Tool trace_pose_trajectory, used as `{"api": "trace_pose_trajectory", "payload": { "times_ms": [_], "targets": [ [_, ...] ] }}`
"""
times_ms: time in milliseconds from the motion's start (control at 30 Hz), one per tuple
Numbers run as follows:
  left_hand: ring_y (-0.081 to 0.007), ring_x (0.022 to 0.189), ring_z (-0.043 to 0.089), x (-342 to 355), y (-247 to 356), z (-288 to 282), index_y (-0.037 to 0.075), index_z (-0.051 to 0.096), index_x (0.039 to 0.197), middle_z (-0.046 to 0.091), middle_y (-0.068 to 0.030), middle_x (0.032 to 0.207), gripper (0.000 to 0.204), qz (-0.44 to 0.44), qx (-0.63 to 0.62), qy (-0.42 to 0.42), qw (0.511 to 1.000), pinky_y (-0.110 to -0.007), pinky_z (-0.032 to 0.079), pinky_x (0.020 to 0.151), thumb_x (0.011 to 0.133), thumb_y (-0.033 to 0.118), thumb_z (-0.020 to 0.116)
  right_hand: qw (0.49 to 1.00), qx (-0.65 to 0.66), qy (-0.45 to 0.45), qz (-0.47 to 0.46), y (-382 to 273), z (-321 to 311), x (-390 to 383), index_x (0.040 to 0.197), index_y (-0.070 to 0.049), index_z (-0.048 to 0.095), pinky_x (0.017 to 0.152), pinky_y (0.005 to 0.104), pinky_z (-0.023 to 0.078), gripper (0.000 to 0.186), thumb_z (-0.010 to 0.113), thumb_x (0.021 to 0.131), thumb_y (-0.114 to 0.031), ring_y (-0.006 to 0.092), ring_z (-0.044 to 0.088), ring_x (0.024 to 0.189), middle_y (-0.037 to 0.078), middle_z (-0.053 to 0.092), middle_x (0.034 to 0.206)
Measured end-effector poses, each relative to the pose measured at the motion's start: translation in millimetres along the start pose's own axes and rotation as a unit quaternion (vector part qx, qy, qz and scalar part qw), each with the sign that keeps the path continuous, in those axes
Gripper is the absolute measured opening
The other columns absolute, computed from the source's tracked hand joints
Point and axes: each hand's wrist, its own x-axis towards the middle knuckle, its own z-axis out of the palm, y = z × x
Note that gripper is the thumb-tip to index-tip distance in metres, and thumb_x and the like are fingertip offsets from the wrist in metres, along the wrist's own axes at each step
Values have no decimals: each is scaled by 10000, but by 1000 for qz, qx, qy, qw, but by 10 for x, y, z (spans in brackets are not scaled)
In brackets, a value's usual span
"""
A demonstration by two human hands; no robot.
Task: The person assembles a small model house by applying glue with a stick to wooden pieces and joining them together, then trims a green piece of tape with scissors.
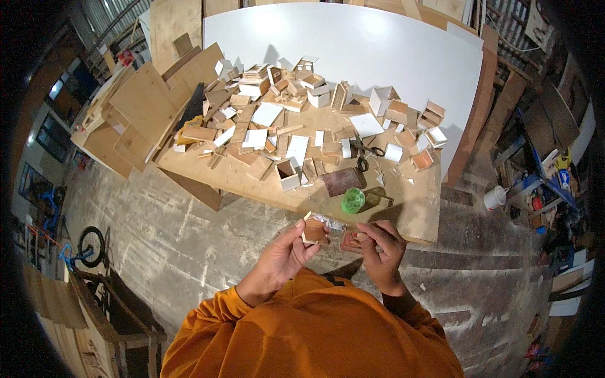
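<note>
My left hand (282, 253) grips a small wooden box piece (315, 230) with a pale edge and a brown inner face, thumb at its left side. Just to the right, my right hand (382, 249) is closed on a small flat reddish-brown piece (351, 240); its material is too small to tell. Both pieces are held apart from each other, just off the table's near edge. Close beyond them a round translucent green container (353, 200) stands on the wooden table (416, 214). A dark brown sheet (342, 181) lies behind it, near black-handled scissors (372, 151).
Many small wooden and white boxes (287, 174) and offcuts cover the far and left parts of the table. A large white board (340, 44) leans behind it. Plywood sheets (145, 97) stand at the left. A white bucket (496, 198) sits at the right.
</note>
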Motion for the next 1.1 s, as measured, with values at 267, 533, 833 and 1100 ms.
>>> {"api": "trace_pose_trajectory", "payload": {
  "times_ms": [267,533,833,1100],
  "targets": [
    [-195,1088,615,-11,4,24,-4,506,1299,594,-147,1251,435,98,61,-24,993,-271,539,900,925,186,625,980,149,-62,117,-169,62,-98,1041,58,674,739,261,513,175,624,911,-49,158,620,846,92,642,910],
    [-206,1124,603,-43,-45,18,16,517,1301,586,-131,1276,461,146,82,-9,986,-273,527,936,878,108,673,984,122,-52,121,2,192,-196,1037,60,663,658,274,525,166,613,907,-30,137,614,711,102,645,889],
    [-188,1117,606,-67,-52,48,40,556,1263,601,-115,1256,412,156,87,-2,984,-255,540,906,873,96,677,996,72,-11,41,-67,191,-124,1026,11,688,561,255,482,174,656,856,-4,140,593,645,99,648,853],
    [-211,1141,598,-64,-40,79,24,547,1264,600,-118,1255,415,182,94,18,979,-267,533,924,878,107,674,995,92,-25,16,-106,146,-156,1019,-9,695,576,230,517,201,669,831,54,136,637,732,100,646,930]
  ]
}}
